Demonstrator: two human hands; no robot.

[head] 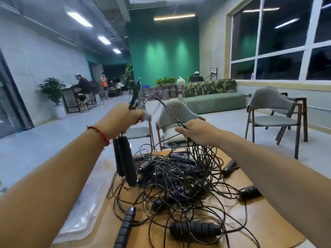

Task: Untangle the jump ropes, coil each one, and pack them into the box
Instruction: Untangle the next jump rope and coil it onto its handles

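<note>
Left hand [123, 117] grips 1 rope's gathered cord, 2 handles [125, 163] hanging below it. Right hand [197, 131] pinches cords rising from the tangle [179, 187] on the table [259, 221]. Step in hand — untangling; no coil finished in view. Next move calls for drawing this cord free without tightening the pile. Clear box [80, 212] lies just left.

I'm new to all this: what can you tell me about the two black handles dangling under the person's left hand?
The two black handles hang side by side, close to upright, with rounded lower ends. They look matte, like foam or rubber grips. Their top ends sit just under the left hand, which grips a bunch of cord that sticks up, blurred, above the fist. They hang at the near left edge of the tangled pile on the wooden table; whether they touch it is unclear.
</note>
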